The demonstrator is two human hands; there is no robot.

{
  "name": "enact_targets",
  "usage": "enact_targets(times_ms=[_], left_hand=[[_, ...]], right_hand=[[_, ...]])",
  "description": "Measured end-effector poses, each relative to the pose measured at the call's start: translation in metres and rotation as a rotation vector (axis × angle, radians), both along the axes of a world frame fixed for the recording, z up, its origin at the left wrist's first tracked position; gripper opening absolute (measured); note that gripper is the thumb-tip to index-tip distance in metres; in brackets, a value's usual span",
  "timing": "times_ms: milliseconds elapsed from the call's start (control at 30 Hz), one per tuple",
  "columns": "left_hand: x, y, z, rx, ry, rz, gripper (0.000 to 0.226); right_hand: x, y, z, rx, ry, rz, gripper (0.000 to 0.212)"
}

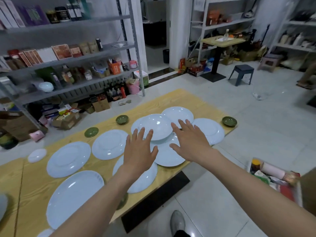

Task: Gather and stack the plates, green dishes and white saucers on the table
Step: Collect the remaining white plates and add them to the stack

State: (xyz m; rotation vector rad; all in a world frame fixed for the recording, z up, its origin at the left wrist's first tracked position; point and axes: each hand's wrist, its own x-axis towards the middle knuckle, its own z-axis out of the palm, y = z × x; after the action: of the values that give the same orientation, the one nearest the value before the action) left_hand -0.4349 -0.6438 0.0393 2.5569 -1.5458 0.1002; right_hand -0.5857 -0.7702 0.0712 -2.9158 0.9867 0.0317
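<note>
Plates [154, 125], glossy white and overlapping, lie beneath left hand [138, 151] and right hand [189, 142], each grip spread empty.

Bright, even light; plates [68, 159] glare; edges warped, perhaps blurred.

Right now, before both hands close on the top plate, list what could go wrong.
1. The top plate rests on overlapping white plates; lifting it could drag those beneath.
2. The lower plate under the right hand reaches the wooden table's near edge; a nudge might tip it onto the floor.
3. The green dish sits at the table's far corner, where a sweeping arm could knock it off.
</note>
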Motion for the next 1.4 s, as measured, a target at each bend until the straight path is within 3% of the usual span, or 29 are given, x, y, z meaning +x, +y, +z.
enact_targets(times_ms=[333,633,800,1000,1400], left_hand=[[0.016,-0.117,-0.031,-0.04,0.078,0.108,0.065],[0.025,-0.168,-0.045,-0.076,0.116,0.196,0.064],[0.03,-0.187,-0.073,-0.239,0.404,0.352,0.057],[0.029,-0.2,-0.114,-0.4,0.743,0.7,0.056],[0.039,-0.229,-0.173,-0.537,0.966,1.065,0.061]], right_hand=[[0.032,-0.11,-0.018,0.047,0.025,0.093,0.075],[0.044,-0.182,-0.034,0.128,-0.002,0.136,0.075],[0.051,-0.214,-0.049,0.197,-0.037,0.166,0.074],[0.062,-0.247,-0.069,0.285,-0.023,0.252,0.073],[0.067,-0.299,-0.102,0.363,0.007,0.268,0.075]])
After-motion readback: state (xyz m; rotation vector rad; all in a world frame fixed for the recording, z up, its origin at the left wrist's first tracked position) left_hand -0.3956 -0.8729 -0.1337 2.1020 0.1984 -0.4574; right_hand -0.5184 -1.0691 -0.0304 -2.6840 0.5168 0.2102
